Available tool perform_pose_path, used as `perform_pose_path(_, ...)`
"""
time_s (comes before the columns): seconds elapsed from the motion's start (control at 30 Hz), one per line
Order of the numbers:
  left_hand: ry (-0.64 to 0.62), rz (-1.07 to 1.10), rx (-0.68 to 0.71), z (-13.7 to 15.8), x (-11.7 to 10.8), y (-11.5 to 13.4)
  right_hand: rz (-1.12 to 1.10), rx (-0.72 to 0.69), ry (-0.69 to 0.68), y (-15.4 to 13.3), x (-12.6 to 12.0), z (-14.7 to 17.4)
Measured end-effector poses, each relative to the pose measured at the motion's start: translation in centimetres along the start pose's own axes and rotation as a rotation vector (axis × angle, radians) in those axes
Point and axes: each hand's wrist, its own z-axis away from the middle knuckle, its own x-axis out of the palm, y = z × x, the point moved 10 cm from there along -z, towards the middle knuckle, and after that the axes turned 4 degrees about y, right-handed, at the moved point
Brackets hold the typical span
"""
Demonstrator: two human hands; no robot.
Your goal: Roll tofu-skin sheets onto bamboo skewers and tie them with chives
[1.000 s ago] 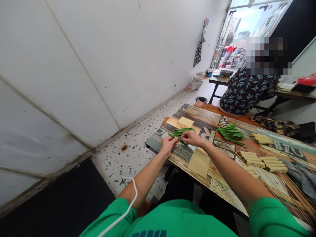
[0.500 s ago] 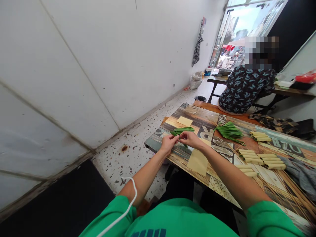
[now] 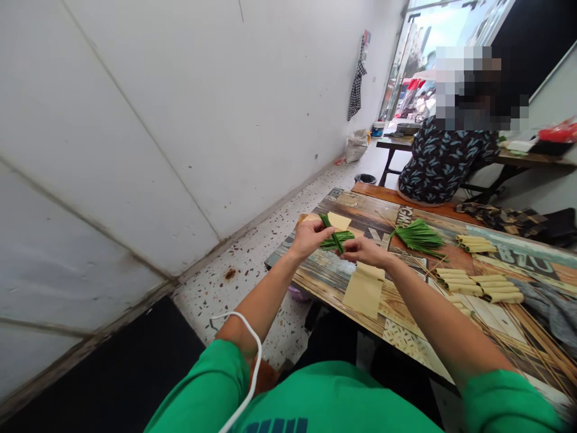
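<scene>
A small bunch of green chives (image 3: 332, 233) is stretched slantwise between my hands, above the table. My left hand (image 3: 310, 236) pinches its upper end, and my right hand (image 3: 364, 251) is closed on its lower end. Just behind and beneath lie more cut chives (image 3: 346, 236). A pale yellow sheet, resembling tofu skin (image 3: 363, 293), lies flat in front of my right hand, its far edge slightly curled. Beyond my left hand is another yellow sheet (image 3: 340, 220), partly covered by the hand and greens.
To the right are a larger chive pile (image 3: 419, 236), several stacked yellow rolls (image 3: 457, 282), thin wooden skewers (image 3: 541, 340) and a grey cloth (image 3: 547, 313). A person (image 3: 444, 159) sits facing away on the bench beyond the table (image 3: 315, 273). A white wall (image 3: 202, 120) stands left.
Both hands have lifted slightly and moved apart, and the chive bunch between them now shows clearly. The sheet in front stays in place.
</scene>
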Motion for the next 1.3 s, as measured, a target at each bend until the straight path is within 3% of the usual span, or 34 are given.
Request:
perform_pose_path(0.17,0.032,0.159,-0.102,0.4,-1.2,-1.6,-0.175,0.139,0.068,2.2,-0.5,1.7)
perform_pose_path(0.4,0.098,0.467,-0.253,1.2,-1.2,-3.4,-0.183,0.119,0.035,0.0,-1.0,3.2)
perform_pose_path(0.57,0.232,0.650,-0.291,1.4,-3.5,-3.8,-0.110,0.146,0.009,-0.1,-2.3,4.6)
perform_pose_path(0.7,0.170,0.625,-0.343,2.0,-3.1,-4.8,-0.098,0.169,0.212,1.5,-5.8,5.1)
perform_pose_path(0.8,0.067,0.603,-0.457,3.1,-0.5,-6.6,-0.010,0.058,0.351,0.7,-6.6,4.7)
perform_pose_path(0.97,-0.071,0.730,-0.623,5.1,3.3,-8.1,0.410,-0.236,0.353,-3.8,-3.0,4.2)
perform_pose_path(1.1,-0.115,0.845,-0.643,5.4,3.8,-7.6,0.607,-0.379,0.213,-5.2,0.0,4.9)
perform_pose_path(1.3,-0.140,0.813,-0.798,6.1,4.2,-8.8,0.627,-0.486,0.258,-6.0,-0.3,5.7)
